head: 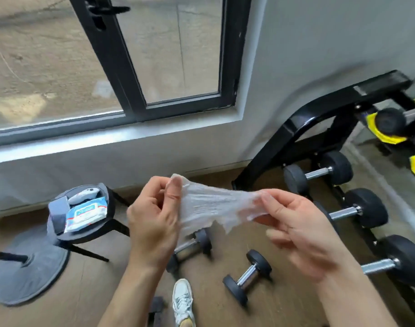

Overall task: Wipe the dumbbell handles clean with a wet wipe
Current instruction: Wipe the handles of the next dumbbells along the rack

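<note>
Nearest, pinched at its ends by thumb and curled fingers of left hand [152, 223] and right hand [300, 232], stretched in the air between them: wet wipe [213, 204], thin, translucent white, crinkled, ragged along its lower edge. Beneath, on the wooden floor: dumbbell [247, 277] with chrome handle and black ends, second dumbbell [190, 246] partly hidden by the left hand. Beyond: wipes pack [87, 214] on round black stool [90, 237] left, black rack [303, 121] of dumbbells right.

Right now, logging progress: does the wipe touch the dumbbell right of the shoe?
Apart. Head view: left hand and right hand hold wipe; floor shows between it and dumbbell.
</note>
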A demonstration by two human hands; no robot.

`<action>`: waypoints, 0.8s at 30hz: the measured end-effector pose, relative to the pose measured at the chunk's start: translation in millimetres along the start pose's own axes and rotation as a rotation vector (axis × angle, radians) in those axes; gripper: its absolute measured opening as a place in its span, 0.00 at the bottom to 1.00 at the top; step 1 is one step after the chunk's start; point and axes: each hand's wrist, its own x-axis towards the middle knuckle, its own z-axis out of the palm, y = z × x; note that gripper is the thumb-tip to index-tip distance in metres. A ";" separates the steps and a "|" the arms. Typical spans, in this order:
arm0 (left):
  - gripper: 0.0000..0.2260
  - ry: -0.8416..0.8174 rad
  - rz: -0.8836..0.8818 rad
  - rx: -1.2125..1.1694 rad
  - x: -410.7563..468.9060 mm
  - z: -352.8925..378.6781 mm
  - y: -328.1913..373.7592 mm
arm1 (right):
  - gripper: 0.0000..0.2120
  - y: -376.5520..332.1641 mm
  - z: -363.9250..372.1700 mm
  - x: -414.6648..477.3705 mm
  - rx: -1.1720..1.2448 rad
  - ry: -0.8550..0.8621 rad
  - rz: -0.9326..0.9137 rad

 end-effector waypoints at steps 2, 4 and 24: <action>0.14 -0.112 0.021 -0.030 -21.6 16.8 29.8 | 0.14 -8.8 -25.1 -37.4 0.170 0.118 0.009; 0.22 -0.239 -0.087 -0.151 -40.9 30.2 51.1 | 0.15 -11.4 -40.7 -66.6 0.214 0.255 -0.017; 0.08 -1.165 -0.313 -0.326 -195.3 131.0 163.1 | 0.10 25.5 -121.0 -348.4 -0.529 0.847 -0.111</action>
